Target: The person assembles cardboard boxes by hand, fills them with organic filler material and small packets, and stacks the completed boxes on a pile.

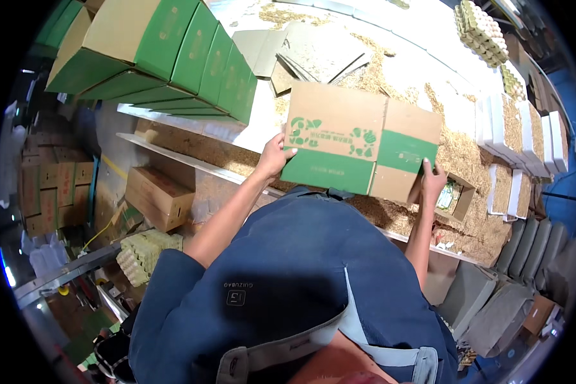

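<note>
A brown and green printed cardboard box [336, 129] spans the space before my chest, above the front of a worktable strewn with husks. Two adjoining panels and the crease between them face up; whether it is folded flat cannot be seen. My left hand [272, 156] grips its left edge, thumb on top. At the opposite edge, my right hand [433, 178] holds on with the thumb over the green band. The fingers beneath the cardboard are mostly hidden. Just beyond my right hand, a small open carton [463, 199] contains printed packets.
Green cartons [192, 57] stand in a row at the upper left. Loose cardboard sheets [317, 53] lie on the table [413, 62]. Egg trays [482, 33] are stacked at far right, above white foam boxes [504, 125]. A closed brown carton [161, 197] sits lower left.
</note>
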`<state>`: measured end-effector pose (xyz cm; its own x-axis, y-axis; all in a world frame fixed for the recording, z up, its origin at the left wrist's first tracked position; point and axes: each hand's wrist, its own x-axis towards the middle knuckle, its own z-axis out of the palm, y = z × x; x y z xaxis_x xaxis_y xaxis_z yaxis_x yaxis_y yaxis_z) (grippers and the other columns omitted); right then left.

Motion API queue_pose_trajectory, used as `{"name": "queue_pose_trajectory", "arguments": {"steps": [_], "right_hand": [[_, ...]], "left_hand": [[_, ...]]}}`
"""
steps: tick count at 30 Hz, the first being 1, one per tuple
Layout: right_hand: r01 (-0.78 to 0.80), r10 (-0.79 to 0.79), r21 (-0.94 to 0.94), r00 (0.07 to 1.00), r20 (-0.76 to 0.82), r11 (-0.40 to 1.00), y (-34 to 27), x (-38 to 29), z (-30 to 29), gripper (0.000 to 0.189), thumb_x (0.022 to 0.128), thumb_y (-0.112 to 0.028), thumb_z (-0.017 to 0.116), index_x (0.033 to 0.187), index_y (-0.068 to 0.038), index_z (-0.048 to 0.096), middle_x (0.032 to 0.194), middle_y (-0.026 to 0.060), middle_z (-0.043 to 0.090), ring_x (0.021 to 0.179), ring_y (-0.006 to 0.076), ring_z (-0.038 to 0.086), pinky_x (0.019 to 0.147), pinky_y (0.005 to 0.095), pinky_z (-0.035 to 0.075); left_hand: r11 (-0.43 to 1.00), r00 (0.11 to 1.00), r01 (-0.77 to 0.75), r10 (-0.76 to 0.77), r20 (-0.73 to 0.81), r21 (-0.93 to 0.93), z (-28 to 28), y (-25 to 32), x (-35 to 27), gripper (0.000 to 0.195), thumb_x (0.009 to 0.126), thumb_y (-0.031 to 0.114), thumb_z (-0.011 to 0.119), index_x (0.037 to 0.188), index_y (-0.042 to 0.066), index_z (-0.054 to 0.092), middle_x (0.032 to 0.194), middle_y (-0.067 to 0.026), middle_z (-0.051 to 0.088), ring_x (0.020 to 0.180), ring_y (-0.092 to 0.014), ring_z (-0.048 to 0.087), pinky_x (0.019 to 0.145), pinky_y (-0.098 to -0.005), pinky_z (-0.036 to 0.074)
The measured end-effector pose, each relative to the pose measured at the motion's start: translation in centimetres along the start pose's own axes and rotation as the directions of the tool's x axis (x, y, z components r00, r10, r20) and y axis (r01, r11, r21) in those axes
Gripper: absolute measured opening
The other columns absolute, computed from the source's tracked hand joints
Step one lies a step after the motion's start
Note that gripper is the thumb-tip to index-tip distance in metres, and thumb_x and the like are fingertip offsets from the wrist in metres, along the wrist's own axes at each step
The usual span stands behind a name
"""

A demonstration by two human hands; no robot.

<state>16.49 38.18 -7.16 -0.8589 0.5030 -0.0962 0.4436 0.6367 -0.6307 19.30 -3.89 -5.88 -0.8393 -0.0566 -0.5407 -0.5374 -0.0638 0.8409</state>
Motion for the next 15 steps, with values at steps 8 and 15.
{"name": "queue_pose_trajectory", "arguments": {"steps": [8,15], "right_hand": [[-0.051,0.008,0.824,0.998,0.057,0.564,-0.7,0.4,-1.1,0.028,0.096,-0.024,0.063,0.107,0.002,0.066,0.100,0.0060,0.065,0.091,0.0135,0.059,0.085,0.0302,0.046],[-0.174,0.103,0.677,0.984,0.144,0.715,-4.4,-1.4,-1.9,0.050,0.095,-0.041,0.062,0.125,-0.001,0.062,0.118,0.0116,0.062,0.105,0.0177,0.056,0.089,0.0332,0.043]], "left_hand": [[0.952,0.957,-0.290,0.288,0.035,0.100,-1.8,0.4,1.9,0.030,0.080,0.000,0.071,0.110,-0.003,0.065,0.104,-0.0097,0.070,0.093,-0.014,0.063,0.083,-0.0294,0.050],[0.919,0.927,-0.368,0.375,0.026,-0.142,-2.4,1.5,0.9,0.031,0.095,0.030,0.063,0.106,0.001,0.065,0.094,-0.0013,0.065,0.091,-0.009,0.056,0.086,-0.0259,0.043]]}}
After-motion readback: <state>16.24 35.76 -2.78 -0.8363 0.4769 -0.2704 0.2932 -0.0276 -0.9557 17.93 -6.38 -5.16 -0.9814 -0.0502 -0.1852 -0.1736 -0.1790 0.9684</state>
